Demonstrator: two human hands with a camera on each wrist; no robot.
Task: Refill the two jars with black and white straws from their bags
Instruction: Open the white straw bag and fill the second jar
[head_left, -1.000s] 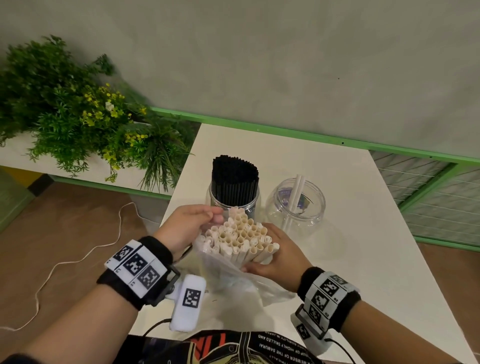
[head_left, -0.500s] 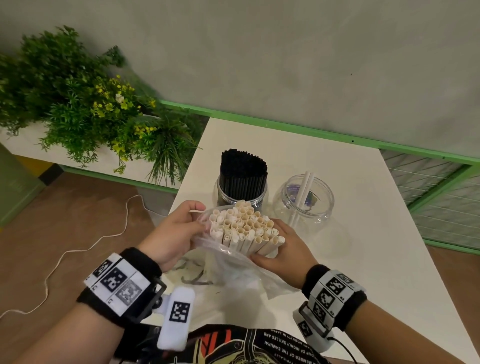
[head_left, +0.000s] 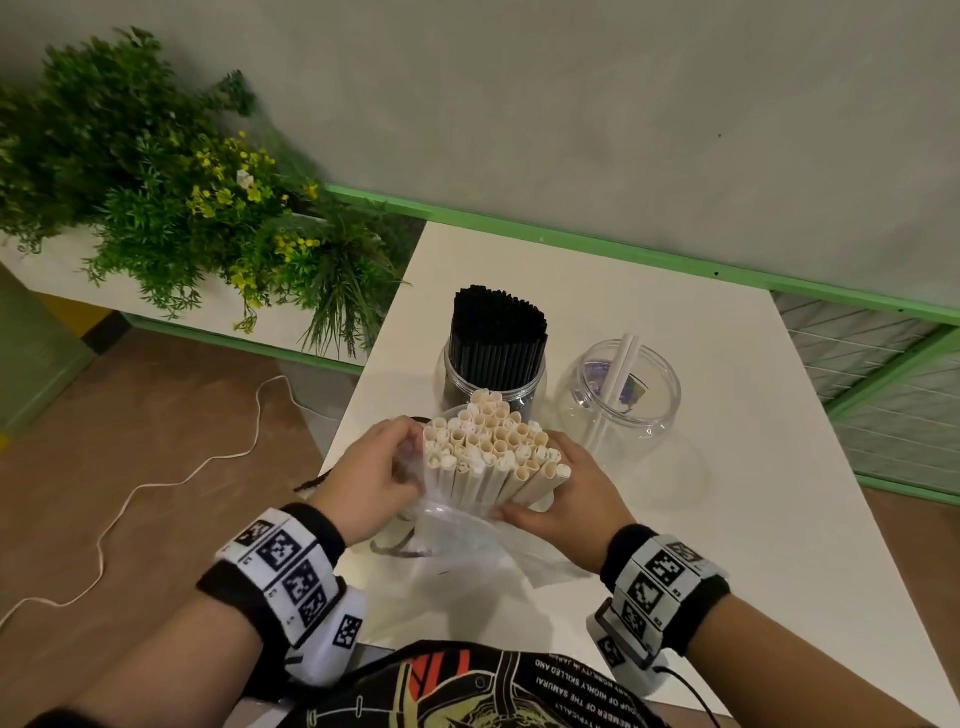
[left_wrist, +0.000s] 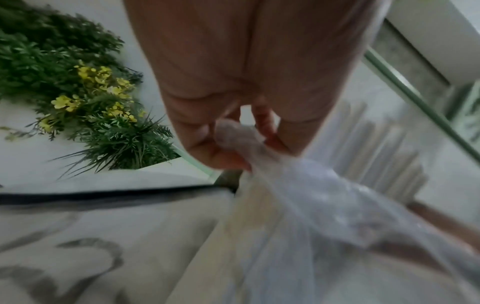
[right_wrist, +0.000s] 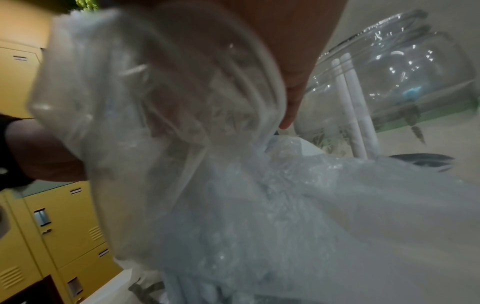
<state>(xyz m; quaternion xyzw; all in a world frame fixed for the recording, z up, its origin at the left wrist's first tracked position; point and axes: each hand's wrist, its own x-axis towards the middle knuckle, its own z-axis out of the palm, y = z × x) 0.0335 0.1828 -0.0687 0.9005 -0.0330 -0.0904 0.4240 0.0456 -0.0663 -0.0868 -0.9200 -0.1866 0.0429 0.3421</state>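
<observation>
Straws: white straws (head_left: 493, 457) bunched, open ends up, rising from clear bag (head_left: 467, 545) over worktop (head_left: 727, 467) near edge, in front of black-straw jar (head_left: 493, 374) and near-empty jar (head_left: 618, 395) | left hand (head_left: 369, 478) grip pinched on bag film | right hand (head_left: 571, 499) grip wrapped round bundle through bag

Lower ends of cream paper straws (head_left: 493, 457) hidden inside crumpled clear plastic bag (head_left: 467, 540); right hand (head_left: 566, 499) fingers hidden behind bundle; both wrist views blurred.
</observation>
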